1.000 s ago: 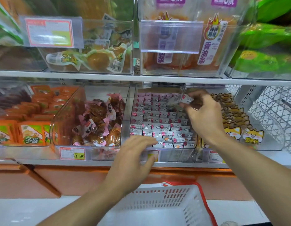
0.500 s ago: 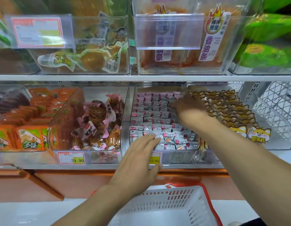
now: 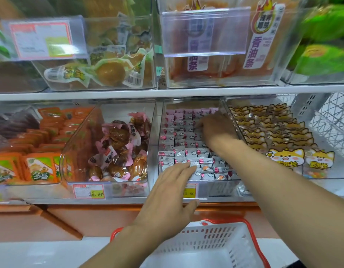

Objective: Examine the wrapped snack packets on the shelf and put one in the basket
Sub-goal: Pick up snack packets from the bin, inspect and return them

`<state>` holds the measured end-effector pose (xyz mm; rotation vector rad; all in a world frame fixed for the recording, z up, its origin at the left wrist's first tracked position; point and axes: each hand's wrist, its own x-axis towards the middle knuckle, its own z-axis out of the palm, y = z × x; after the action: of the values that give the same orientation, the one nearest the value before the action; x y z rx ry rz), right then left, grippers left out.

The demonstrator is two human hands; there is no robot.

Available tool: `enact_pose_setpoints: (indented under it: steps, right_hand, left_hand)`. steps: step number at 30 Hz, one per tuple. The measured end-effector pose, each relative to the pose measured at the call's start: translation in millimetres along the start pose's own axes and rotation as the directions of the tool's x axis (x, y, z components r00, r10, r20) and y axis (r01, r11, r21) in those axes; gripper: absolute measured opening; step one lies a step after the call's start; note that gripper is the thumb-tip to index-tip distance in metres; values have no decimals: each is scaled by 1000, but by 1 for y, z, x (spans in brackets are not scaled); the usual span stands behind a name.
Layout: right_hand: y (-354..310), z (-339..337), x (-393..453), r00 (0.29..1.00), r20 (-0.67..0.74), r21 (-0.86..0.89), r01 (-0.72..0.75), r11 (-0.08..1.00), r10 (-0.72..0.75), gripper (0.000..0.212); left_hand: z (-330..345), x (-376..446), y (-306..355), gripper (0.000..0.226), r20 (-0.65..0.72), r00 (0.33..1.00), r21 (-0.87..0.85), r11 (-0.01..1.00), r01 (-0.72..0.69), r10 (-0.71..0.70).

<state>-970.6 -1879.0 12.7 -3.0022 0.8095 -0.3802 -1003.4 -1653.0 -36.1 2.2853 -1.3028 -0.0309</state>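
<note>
Shop, snack aisle. Clear bins [image 3: 109, 144] of wrapped snacks on a shelf [image 3: 128, 93], price tags [image 3: 88, 191] in front. Shopping basket [image 3: 215, 246] below.

The white lower shelf [image 3: 128, 200] carries 4 clear bins [image 3: 109, 182] side by side. The left hand's fingers [image 3: 183, 167] lie on the front rim of the bin of pink-and-white snack packets [image 3: 179, 136]; beside them sit price tags [image 3: 88, 191], 1 apparently reading 29.90.

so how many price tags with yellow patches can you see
3: price tag below the brown-candy bin, price tag beside the left hand, upper tag top left. Others may be hidden.
</note>
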Motion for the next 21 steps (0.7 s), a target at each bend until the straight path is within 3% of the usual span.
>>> enact_pose_setpoints:
  steps: [5, 9, 13, 16, 21]
  right_hand:
    - [-7, -13, -4, 964, -207, 431, -64, 900, 167, 21]
    - [-2, -22, -4, 905, -336, 530, -46, 847, 260, 14]
    - [2, -19, -27, 872, -471, 569, 185, 801, 133, 11]
    - [0, -21, -49, 888, -459, 508, 236, 828, 29, 15]
    - [-10, -42, -83, 874, -485, 585, 338, 737, -15, 10]
  left_hand:
    - [0, -2, -3, 80, 6, 1000, -22, 1000, -5, 5]
    - [2, -5, -2, 80, 1, 1000, -40, 999, 4, -4]
    - [-3, -10, -1, 76, 7, 1000, -75, 997, 29, -28]
    - [-13, -18, -3, 76, 32, 998, -131, 990, 53, -49]
    - [-35, -18, 1, 61, -145, 976, -302, 946, 113, -163]
